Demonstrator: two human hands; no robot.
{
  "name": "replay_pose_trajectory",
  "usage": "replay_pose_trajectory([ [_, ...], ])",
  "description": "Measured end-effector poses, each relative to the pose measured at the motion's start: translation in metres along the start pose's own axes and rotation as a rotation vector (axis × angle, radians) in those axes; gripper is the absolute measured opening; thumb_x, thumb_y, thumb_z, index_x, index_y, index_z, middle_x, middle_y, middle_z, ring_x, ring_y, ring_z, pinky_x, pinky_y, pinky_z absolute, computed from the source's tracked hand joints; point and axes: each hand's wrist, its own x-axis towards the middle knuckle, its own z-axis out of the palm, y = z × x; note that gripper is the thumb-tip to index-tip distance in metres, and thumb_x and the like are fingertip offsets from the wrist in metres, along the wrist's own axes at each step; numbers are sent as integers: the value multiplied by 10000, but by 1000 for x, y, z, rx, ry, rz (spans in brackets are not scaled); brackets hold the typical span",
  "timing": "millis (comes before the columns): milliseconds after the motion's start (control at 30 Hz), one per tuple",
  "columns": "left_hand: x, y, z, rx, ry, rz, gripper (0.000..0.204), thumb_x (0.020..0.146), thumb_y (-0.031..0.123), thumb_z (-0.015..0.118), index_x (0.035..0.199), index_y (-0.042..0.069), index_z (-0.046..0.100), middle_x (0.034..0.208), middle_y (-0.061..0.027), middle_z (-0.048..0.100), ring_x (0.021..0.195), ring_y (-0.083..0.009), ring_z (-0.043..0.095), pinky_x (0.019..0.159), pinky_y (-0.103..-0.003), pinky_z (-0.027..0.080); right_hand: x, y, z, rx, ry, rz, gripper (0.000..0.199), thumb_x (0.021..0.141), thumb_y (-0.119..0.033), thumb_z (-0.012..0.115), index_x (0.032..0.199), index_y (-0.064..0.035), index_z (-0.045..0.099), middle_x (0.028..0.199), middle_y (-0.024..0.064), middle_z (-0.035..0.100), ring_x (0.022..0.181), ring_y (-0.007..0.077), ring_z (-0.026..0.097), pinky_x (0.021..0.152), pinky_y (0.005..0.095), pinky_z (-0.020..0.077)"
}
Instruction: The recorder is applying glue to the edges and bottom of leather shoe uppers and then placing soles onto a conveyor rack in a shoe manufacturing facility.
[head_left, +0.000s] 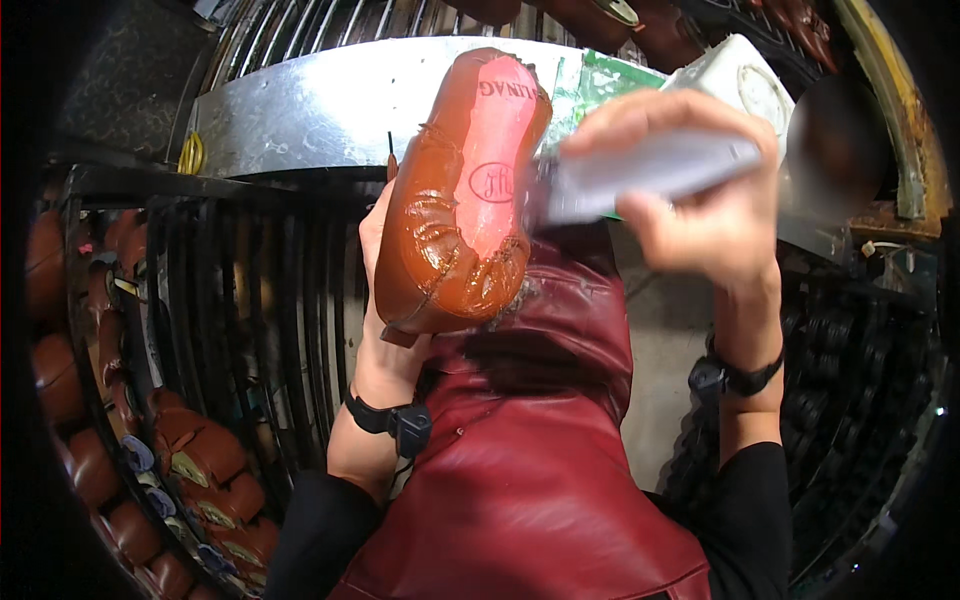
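Observation:
A brown leather shoe upper (415, 215) on a last is turned sole side up, its pink insole (490, 165) facing me. The leather folded over around the toe is creased and looks wet and glossy. My left hand (371, 240) grips the shoe from its left side and underneath; most of its fingers are hidden. To the right of the shoe, my right hand (715, 225) is closed on a grey-handled brush (650, 182), smeared by motion. Its dark end is at the insole's right edge; I cannot tell whether it touches.
Behind the shoe runs a metal bench (310, 105) carrying a white container (740, 85) at the right. Brown shoes (205, 440) fill a black rack on the left. Dark soles (840, 370) are stacked at the right. A red apron (520, 470) covers my lap.

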Motion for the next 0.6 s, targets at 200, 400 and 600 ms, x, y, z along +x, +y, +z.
replay_pose_trajectory([
  [200, 21, 14, -16, -295, 130, -243, 340, 1079, 186, 578, 1346, -13, 642, 1184, -84, 735, 965, -166, 734, 850, -290, 610, -7, 45, 45, 604, 567, 399, 159, 998, -119, 692, 1005, 37, 664, 798, 142, 711, 527, 228, 663, 418, 339, 517],
  [400, 96, 50, -23, 438, 381, 293, 259, 859, 50, 804, 1086, -66, 758, 931, -38, 743, 830, -125, 690, 822, -277, 556, -41, 55, 80, 830, 928, 630, 176, 1036, -145, 682, 992, 24, 659, 767, 142, 722, 555, 223, 696, 479, 337, 588],
  [600, 286, 115, -29, 1514, 457, 406, 405, 788, 343, 844, 1070, 55, 805, 992, -154, 797, 890, -327, 772, 853, -429, 598, -35, 38, 48, 619, 1085, 452, 227, 1053, -152, 660, 911, -9, 555, 747, 181, 697, 559, 232, 699, 460, 354, 594],
])
